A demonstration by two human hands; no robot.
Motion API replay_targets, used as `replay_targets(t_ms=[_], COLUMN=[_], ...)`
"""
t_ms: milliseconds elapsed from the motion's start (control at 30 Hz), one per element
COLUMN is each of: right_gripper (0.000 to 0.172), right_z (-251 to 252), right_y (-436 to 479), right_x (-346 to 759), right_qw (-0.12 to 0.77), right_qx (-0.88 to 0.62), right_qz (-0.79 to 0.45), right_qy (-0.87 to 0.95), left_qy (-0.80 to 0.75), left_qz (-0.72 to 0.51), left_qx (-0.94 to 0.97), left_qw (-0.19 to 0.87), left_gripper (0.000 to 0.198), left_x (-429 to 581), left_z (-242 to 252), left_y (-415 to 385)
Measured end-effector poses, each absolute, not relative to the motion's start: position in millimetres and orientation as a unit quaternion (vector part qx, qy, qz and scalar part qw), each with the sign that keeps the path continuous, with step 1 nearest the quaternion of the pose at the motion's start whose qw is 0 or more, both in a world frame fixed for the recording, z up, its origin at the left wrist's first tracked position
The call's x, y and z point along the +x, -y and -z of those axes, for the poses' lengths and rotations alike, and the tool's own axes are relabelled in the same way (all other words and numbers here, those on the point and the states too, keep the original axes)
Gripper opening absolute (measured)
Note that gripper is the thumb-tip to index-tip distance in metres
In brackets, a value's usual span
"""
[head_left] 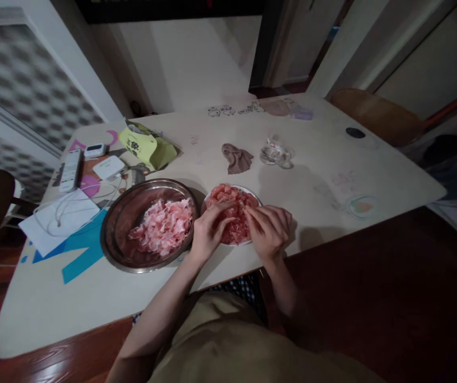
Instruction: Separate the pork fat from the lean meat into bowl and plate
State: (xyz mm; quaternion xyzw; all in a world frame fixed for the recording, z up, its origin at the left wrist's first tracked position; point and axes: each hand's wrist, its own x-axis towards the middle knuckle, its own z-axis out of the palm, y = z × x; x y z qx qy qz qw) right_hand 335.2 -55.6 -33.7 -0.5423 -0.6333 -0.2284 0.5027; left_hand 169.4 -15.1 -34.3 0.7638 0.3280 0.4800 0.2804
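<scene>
A white dish [257, 196] heaped with red raw meat [228, 192] sits near the table's front edge. Over its left side my left hand [209, 230] is bent, thumb and fingers apart, with meat visible in the gap. From the right, my right hand [270, 229] reaches in with its fingertips pressed together at the meat; anything tiny between them cannot be made out. Close to my left hand stands a wide metal bowl [118, 213], holding a pile of paler pink meat slices [166, 226].
Behind the dish lie a crumpled brown cloth [237, 158] and a clear plastic item [276, 154]. At the left are a yellow-green bag [148, 146], a remote control [71, 170], a white box [109, 168], cables and paper [52, 229]. A wooden chair [375, 114] stands beyond the right side.
</scene>
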Motion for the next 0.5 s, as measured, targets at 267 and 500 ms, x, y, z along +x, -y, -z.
replay_targets(t_ms=[267, 500], right_gripper=[0.01, 0.011], right_z=[27, 16], right_y=[59, 64], right_x=[330, 314], right_qw=[0.581, 0.631], right_qx=[-0.546, -0.547], right_qz=[0.098, -0.015], right_qy=[0.595, 0.55], left_qy=[-0.334, -0.338], left_qz=[-0.49, -0.488], left_qx=[0.749, 0.756], left_qw=[0.296, 0.274], left_gripper=[0.03, 0.03], left_x=[171, 173], left_z=[36, 40], left_y=[16, 16])
